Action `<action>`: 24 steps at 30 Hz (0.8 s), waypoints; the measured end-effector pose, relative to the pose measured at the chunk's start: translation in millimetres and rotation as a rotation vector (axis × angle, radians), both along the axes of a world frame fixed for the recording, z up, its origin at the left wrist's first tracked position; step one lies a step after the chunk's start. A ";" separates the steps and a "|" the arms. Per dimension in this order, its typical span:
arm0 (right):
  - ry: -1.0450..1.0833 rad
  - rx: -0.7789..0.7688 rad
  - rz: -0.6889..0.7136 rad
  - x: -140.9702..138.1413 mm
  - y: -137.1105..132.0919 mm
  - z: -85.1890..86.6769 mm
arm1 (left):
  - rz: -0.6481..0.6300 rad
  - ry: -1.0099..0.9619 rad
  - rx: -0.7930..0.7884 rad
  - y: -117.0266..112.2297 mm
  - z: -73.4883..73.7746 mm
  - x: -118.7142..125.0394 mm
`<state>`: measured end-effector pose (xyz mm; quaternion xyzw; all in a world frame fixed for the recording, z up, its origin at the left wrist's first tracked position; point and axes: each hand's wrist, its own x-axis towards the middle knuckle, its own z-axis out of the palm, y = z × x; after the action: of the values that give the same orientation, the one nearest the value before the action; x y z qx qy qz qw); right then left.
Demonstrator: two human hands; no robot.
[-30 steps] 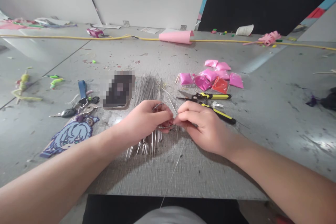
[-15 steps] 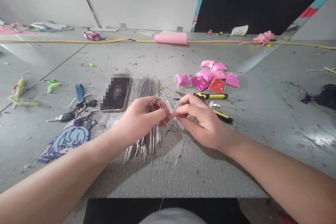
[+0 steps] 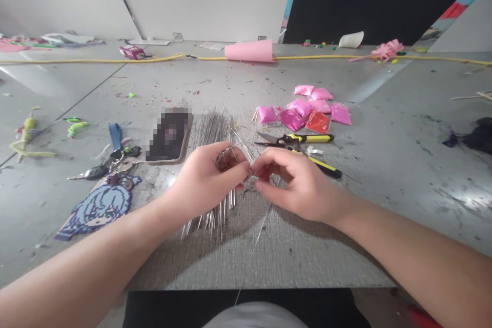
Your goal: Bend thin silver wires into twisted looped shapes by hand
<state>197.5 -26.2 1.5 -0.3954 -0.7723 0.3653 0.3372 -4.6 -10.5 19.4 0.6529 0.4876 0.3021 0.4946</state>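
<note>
Closest to the camera, a single thin wire (image 3: 258, 236) runs from the table's (image 3: 307, 261) front edge up toward the two hands, which meet over the middle of the table. The left hand (image 3: 207, 179) is curled shut around a small coil of wire (image 3: 226, 155), whose loops show above the thumb and forefinger. The right hand (image 3: 295, 179) has thumb and forefinger pressed together, pinching the wire just beside the left hand's fingertips, so the two hands nearly touch. Under the left hand lies a bundle of straight wires (image 3: 213, 164), laid flat and fanned out, their near ends sticking out below the wrist.

Just behind the right hand lie scissors (image 3: 295, 139) and a yellow and black tool (image 3: 323, 165), both flat on the table. To the left of the bundle is a phone (image 3: 169, 136), then a bunch of keys (image 3: 111, 156) with a blue strap, and nearer the edge a blue pixel-bead figure (image 3: 98, 205). Beyond the scissors sits a heap of small pink bags (image 3: 307, 110) with one red among them. Far back, a pink paper roll (image 3: 249, 51) lies by a yellow cord (image 3: 92, 60) stretched across the table.
</note>
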 end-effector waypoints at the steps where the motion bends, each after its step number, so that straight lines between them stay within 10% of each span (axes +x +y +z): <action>1: 0.001 0.013 0.004 0.3 -0.3 0.3 | -0.003 -0.020 -0.018 0.2 0.7 -0.2; 24: -0.020 0.423 0.078 3.6 1.9 0.7 | -0.044 -0.386 -0.377 -0.2 0.2 -0.1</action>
<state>201.1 -24.2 2.2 -0.2893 -0.8498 0.2038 0.3907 -4.7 -10.6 19.5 0.4901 0.4174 0.3140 0.6978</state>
